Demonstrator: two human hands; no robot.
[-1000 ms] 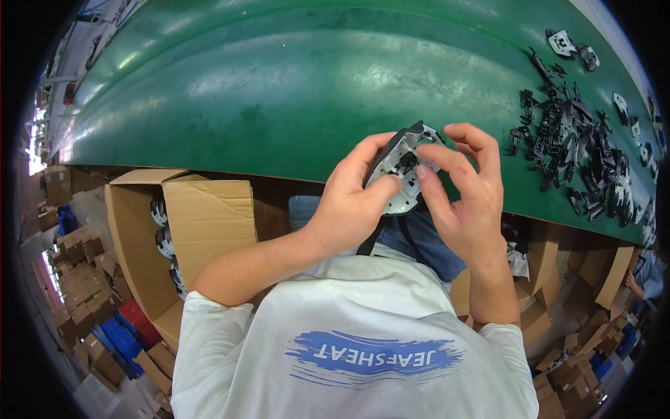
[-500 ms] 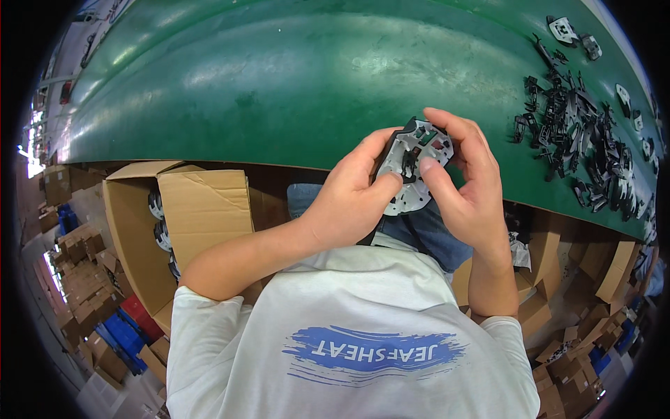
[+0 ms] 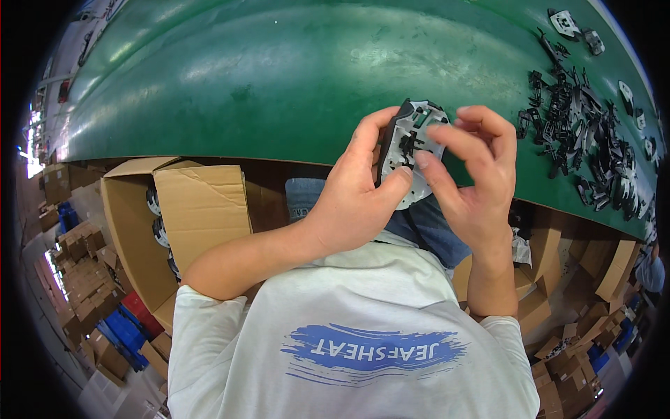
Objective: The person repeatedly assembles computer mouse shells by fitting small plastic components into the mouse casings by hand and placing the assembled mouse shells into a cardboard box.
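Note:
My left hand (image 3: 363, 185) grips a moulded plastic housing (image 3: 422, 183) by its left side, the thumb on its inner face and the fingers behind. The housing is light grey inside with a black outer edge, and has ribs and openings. A small black plastic part (image 3: 408, 145) sits inside it. Over the right side of the housing is my right hand (image 3: 481, 164), its thumb and forefinger apart beside the black part and the other fingers bent away. The forefinger is slightly blurred, and I see nothing held between these fingertips.
A green-topped table (image 3: 279, 91) extends in front. Many black plastic parts (image 3: 579, 133) lie heaped at its right, with grey-and-black housings (image 3: 564, 24) beyond. An open cardboard box (image 3: 202, 202) with similar housings stands at my left. More cardboard boxes (image 3: 541, 307) stand at lower right.
My right hand has let go of the housing's right edge and drawn its outer fingers back, bringing the forefinger over the inner face. The left hand keeps its grip; the housing is tilted slightly differently.

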